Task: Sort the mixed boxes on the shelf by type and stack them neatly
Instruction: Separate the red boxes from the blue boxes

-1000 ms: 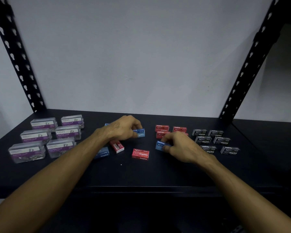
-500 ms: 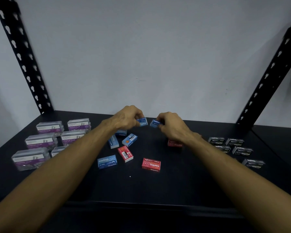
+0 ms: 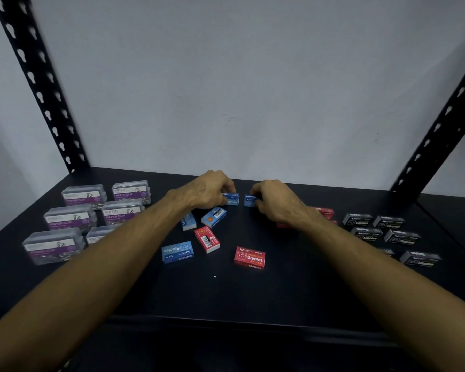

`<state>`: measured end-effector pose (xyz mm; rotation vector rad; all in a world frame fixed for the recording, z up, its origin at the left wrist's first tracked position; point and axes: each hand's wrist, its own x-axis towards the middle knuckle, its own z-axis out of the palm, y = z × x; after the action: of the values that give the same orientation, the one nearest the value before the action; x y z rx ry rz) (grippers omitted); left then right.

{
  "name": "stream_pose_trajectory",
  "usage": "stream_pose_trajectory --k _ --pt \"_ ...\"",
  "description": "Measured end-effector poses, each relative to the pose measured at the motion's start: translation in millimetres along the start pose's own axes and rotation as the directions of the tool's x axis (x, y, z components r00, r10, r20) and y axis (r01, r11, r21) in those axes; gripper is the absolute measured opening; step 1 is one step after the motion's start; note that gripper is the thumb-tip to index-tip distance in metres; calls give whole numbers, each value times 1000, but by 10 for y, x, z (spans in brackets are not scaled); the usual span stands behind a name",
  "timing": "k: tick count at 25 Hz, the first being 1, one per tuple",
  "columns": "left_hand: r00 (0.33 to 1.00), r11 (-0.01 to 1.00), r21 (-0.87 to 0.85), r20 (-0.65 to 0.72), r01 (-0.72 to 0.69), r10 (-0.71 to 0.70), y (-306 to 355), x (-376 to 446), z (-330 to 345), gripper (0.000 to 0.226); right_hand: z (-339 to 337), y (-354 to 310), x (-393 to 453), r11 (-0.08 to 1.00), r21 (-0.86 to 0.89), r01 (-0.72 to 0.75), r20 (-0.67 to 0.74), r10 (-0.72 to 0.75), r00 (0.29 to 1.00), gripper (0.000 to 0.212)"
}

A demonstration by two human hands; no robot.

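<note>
**Both hands holding blue staple boxes at rear centre of shelf**

Nearest the front edge of the black shelf (image 3: pixel 253 299), a red staple box (image 3: pixel 249 257) lies flat, label up. To its left lie a blue staple box (image 3: pixel 177 252) and a second red box (image 3: pixel 207 239), barcode side up and angled. Just behind these, a blue box with barcode (image 3: pixel 214 216) and another blue box (image 3: pixel 188 221) rest partly under the left forearm.

Clear paper clip boxes (image 3: pixel 73 218) are grouped at the left; black staple boxes (image 3: pixel 381 232) are grouped at the right. Red boxes (image 3: pixel 324 212) sit behind the right wrist, partly hidden.

Toward the rear, the left hand (image 3: pixel 207 193) has its fingers curled round a blue box (image 3: pixel 231 199). The right hand (image 3: pixel 275 201) pinches another blue box (image 3: pixel 249 200). The two held boxes are near each other but apart.
</note>
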<state>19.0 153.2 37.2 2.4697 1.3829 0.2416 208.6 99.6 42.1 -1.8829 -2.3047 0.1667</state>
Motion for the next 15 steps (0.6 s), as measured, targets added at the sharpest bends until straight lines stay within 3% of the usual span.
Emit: stream_pose_trajectory --k 6,9,15 --pt "1000 1000 -4 -16 14 -14 23 -46 -29 25 -42 13 -56 999 -52 13 -64 -16 998 30" --pt "994 998 -64 -104 17 -24 31 -166 -95 35 -108 5 -178 996 -86 36 -151 -48 987 37" --pt "978 991 -134 -208 -11 -17 114 -570 -182 34 -231 -215 -493 995 21 100 -175 -95 980 28"
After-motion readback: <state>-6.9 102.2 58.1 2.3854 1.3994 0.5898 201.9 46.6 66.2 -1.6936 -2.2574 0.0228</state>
